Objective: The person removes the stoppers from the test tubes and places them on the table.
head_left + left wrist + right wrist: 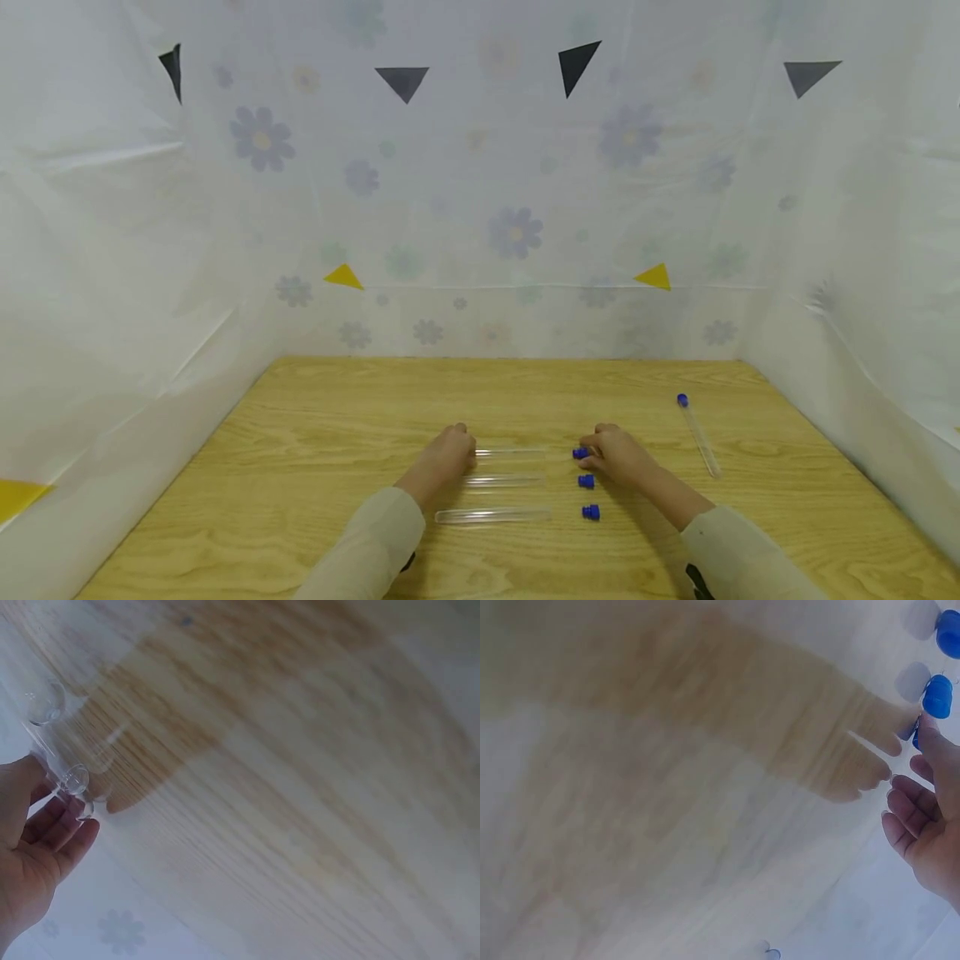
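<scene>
Three clear test tubes lie crosswise in a column on the wooden table. My left hand holds the left end of the farthest test tube, thumb and fingers around it. Closer to me are the middle tube and the nearest tube; rounded tube ends show by the fingers in the left wrist view. My right hand pinches the farthest blue cap between thumb and forefinger, other fingers loosely bent. The middle blue cap and nearest blue cap rest on their sides below it.
A test tube with a blue cap on its far end lies slanted at the right. White flowered sheeting walls the wooden table at the back and both sides.
</scene>
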Tool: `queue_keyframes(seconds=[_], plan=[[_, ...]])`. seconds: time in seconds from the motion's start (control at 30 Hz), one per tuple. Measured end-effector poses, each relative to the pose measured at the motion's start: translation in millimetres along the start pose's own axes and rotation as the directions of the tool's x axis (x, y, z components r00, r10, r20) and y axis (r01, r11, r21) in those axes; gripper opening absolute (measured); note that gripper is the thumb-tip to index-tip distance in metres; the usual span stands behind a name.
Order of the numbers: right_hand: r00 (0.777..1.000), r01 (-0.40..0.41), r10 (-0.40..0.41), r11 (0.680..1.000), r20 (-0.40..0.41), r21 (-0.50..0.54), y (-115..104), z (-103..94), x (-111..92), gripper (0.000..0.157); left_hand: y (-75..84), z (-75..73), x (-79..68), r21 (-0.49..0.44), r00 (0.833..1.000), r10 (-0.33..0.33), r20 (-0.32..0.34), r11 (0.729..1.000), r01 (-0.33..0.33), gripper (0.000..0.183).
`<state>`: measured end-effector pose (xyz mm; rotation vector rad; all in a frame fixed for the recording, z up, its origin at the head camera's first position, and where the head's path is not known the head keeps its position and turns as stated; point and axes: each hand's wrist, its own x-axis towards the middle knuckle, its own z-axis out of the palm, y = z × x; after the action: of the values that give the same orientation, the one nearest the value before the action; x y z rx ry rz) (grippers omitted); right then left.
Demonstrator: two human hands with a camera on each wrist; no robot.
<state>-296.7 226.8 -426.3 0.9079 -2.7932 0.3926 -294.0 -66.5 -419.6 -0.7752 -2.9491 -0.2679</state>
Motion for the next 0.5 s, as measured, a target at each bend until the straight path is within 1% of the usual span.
queue_keyframes(seconds=[0.1,0.23,0.4,0.47,0.5], plan=[[1.000,0.009,-0.009,1.000,0.005,-0.011,1.5,-1.6,-0.9,0.021,-1.3,0.6,-0.2,0.001,1.000,0.004,-0.021,1.000,-0.004,0.017],[1.000,0.022,-0.022,1.000,0.000,-0.016,3.3,-4.5,-2.9,0.025,-2.6,0.2,0.2,-0.027,1.000,-0.008,-0.025,1.000,0.008,0.024],[1.000,0.030,-0.030,0.999,-0.005,0.036,8.4,-8.1,-5.7,0.037,-4.3,-2.1,1.5,-0.058,0.999,-0.002,-0.043,0.998,0.000,0.026],[1.000,0.024,-0.024,0.998,-0.005,0.057,11.1,-9.7,-6.8,0.040,-3.9,-3.6,1.5,-0.052,0.999,0.003,-0.044,0.999,-0.006,0.027],[1.000,0.025,-0.025,0.998,-0.008,0.051,12.6,-10.5,-7.5,0.040,-3.7,-4.4,1.5,-0.043,0.999,0.005,-0.041,0.999,-0.007,0.027]])
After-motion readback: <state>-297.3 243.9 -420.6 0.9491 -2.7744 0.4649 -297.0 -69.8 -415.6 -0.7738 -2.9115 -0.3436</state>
